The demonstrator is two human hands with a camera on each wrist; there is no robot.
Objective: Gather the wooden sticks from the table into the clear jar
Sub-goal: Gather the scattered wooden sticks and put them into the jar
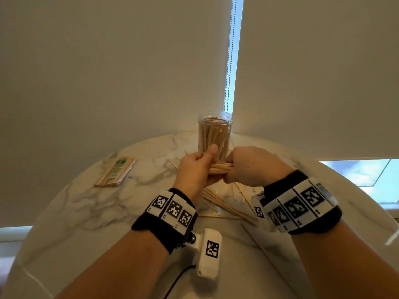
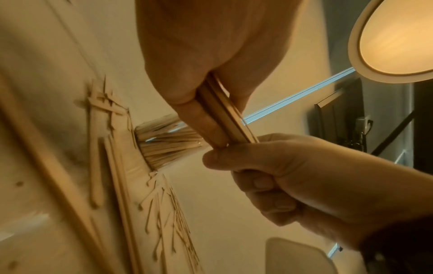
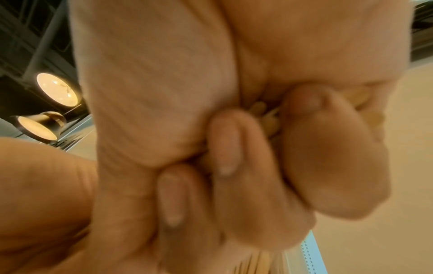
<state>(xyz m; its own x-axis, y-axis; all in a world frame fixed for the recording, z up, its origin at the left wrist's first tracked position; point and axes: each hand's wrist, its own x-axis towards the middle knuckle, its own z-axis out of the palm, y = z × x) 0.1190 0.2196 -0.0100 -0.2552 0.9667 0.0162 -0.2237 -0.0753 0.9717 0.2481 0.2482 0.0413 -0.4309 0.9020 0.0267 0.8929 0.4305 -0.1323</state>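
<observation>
A clear jar (image 1: 215, 132), open on top and packed with upright wooden sticks, stands at the far middle of the marble table (image 1: 90, 212). Just in front of it both hands hold one bundle of sticks (image 1: 220, 167) level above the table. My left hand (image 1: 197, 167) grips its left end, thumb raised toward the jar. My right hand (image 1: 248, 166) is curled round its right end. In the left wrist view the bundle (image 2: 226, 111) runs between the two fists, with the jar (image 2: 164, 140) behind. The right wrist view shows stick ends (image 3: 264, 115) among curled fingers (image 3: 225, 144). Loose sticks (image 1: 224, 203) lie scattered below the hands.
A sealed packet of sticks (image 1: 115, 171) lies at the left of the table. Window blinds hang right behind the jar, with a bead chain (image 1: 230, 55) in the gap. The round table edge curves close on both sides.
</observation>
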